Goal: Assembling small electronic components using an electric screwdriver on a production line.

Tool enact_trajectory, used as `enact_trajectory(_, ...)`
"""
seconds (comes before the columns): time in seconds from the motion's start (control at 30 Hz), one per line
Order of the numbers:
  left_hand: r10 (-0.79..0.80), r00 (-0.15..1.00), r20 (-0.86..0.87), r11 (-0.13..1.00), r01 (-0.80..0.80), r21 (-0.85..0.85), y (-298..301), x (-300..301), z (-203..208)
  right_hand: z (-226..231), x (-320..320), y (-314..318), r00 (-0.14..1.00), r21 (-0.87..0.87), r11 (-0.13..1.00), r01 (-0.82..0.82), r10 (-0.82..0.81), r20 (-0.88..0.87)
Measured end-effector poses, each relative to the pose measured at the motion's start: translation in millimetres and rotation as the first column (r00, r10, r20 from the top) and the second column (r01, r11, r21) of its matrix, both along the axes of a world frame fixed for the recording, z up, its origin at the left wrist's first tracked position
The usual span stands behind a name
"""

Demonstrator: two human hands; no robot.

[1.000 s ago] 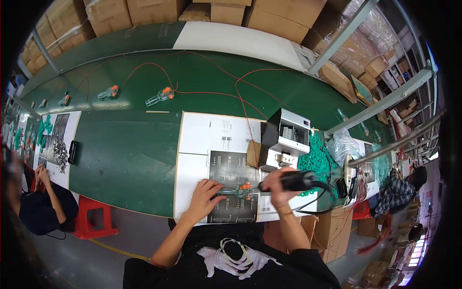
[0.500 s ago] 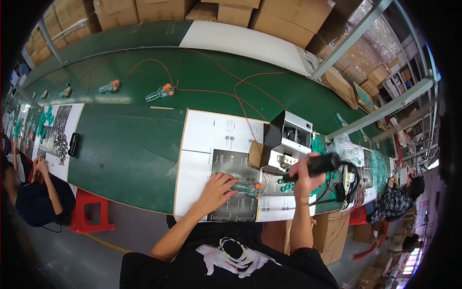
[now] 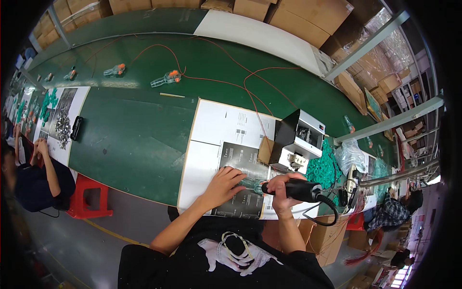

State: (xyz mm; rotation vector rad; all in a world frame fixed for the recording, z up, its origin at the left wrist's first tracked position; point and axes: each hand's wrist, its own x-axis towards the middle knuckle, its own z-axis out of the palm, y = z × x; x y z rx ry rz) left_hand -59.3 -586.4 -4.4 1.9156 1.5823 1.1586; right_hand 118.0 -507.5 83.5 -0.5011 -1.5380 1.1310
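My left hand lies on the printed sheet, its fingers closed round one end of a clear teal plastic piece. In my right hand is a black electric screwdriver with a coiled cord. It is held nearly level, and its tip points left at the other end of the clear piece. Whether the tip touches cannot be made out, as the fingers and tool cover that end. A black and white box-shaped machine stands just beyond my right hand.
Green plastic rings are heaped right of the machine. Clear pieces with orange parts lie farther back among thin red wires. A metal post rises at right. At left, a person sits by a red stool.
My right hand has brought the screwdriver left and down from beside the machine to the clear piece. The left hand still holds that piece. The whole view has shifted slightly.
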Motion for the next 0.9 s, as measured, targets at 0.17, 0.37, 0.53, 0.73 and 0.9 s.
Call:
enact_trajectory(0.17,0.003,1.000,0.006,1.000,-0.003,0.013,0.3,-0.8,-0.8,-2.2,-3.7,3.1,1.000,0.022,1.000,0.012,-0.011,-0.011)
enact_trajectory(0.37,0.002,1.000,0.007,1.000,-0.002,0.022,0.6,-1.3,-0.9,4.7,-2.9,4.9,0.998,0.016,1.000,0.002,-0.001,-0.056)
enact_trajectory(0.53,0.006,1.000,-0.005,1.000,-0.006,0.010,1.0,-1.9,0.5,-2.6,-3.3,5.4,1.000,0.009,1.000,0.010,-0.010,-0.012)
enact_trajectory(0.73,0.012,1.000,-0.013,1.000,-0.012,0.006,1.3,-1.1,1.6,-15.0,1.1,5.1,0.999,0.001,1.000,-0.015,0.015,0.046)
enact_trajectory(0.9,-0.007,1.000,-0.006,0.999,0.007,-0.042,0.6,-1.0,3.5,-31.5,8.0,6.5,0.992,-0.030,0.996,-0.085,0.087,0.093)
